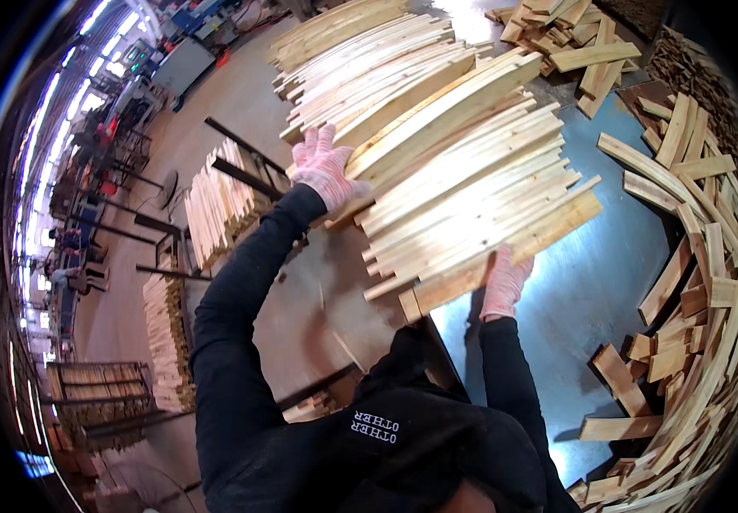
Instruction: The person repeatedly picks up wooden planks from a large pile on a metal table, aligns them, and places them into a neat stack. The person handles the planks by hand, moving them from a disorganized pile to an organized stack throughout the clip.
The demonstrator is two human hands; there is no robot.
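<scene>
My left hand [326,167], in a pink-and-white striped glove, rests against the left ends of the wider wooden boards [446,111], fingers stretched and spread. A row of narrow wooden strips [471,197] lies side by side between those boards and a wider wooden board [505,248] at the near edge. Against this nearest board my right hand [505,285], in the same kind of glove, is pressed with its fingers extended upright. Part of its fingers is hard to make out. More pale strips [377,73] continue the row at the far side.
A shiny metal table [595,282] lies under the row. Loose offcuts [685,342] heap along the right, with another pile [578,43] at the far right. Stacked strips [223,201] stand on a dark metal rack [245,175] at left. Machines [185,60] stand beyond.
</scene>
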